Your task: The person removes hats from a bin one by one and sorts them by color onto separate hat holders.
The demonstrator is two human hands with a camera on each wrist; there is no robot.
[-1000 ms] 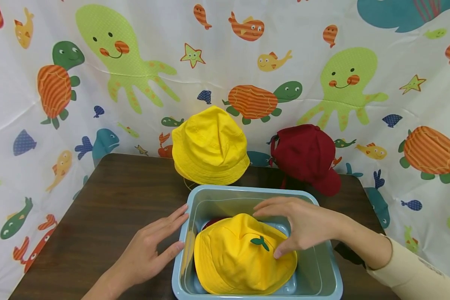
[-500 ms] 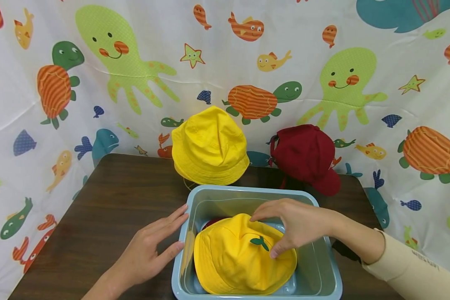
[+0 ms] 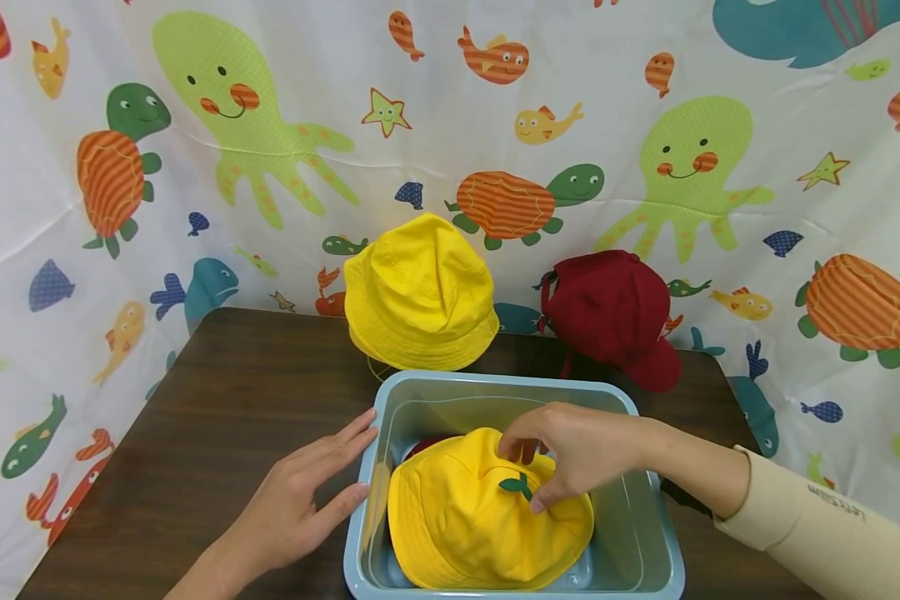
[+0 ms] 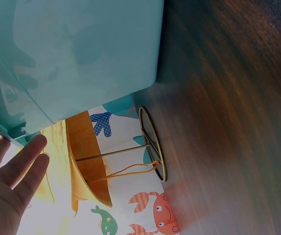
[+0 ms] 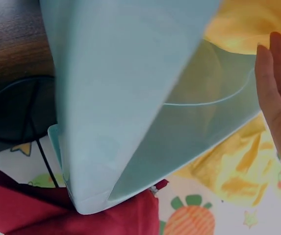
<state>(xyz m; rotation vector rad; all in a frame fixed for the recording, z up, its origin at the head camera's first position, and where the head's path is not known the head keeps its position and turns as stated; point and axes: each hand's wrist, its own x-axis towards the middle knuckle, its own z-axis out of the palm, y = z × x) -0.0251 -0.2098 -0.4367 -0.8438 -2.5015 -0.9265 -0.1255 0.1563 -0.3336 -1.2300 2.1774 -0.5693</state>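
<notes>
A yellow hat (image 3: 457, 517) with a green leaf emblem (image 3: 516, 485) lies crown up inside a light blue plastic bin (image 3: 513, 595). My right hand (image 3: 588, 446) reaches in over the bin's right side, thumb and curled fingers on the hat's crown near the emblem, the cloth slightly buckled there. In the right wrist view, the fingertips meet the hat's yellow cloth (image 5: 248, 24). My left hand (image 3: 292, 492) rests its straight, spread fingers against the bin's left rim. A sliver of dark red cloth (image 3: 420, 447) shows beneath the hat, mostly hidden.
Behind the bin, a yellow bucket hat (image 3: 420, 292) sits on a wire stand (image 4: 152, 147). To its right a dark red cap (image 3: 611, 308) is on another stand (image 5: 20, 107). All stand on a dark wooden table (image 3: 270, 375), backed by a sea-animal curtain (image 3: 285, 75).
My right hand has shifted left and lower onto the hat; its fingers have curled in and the thumb has slid toward the emblem. My left hand and the bin have stayed put.
</notes>
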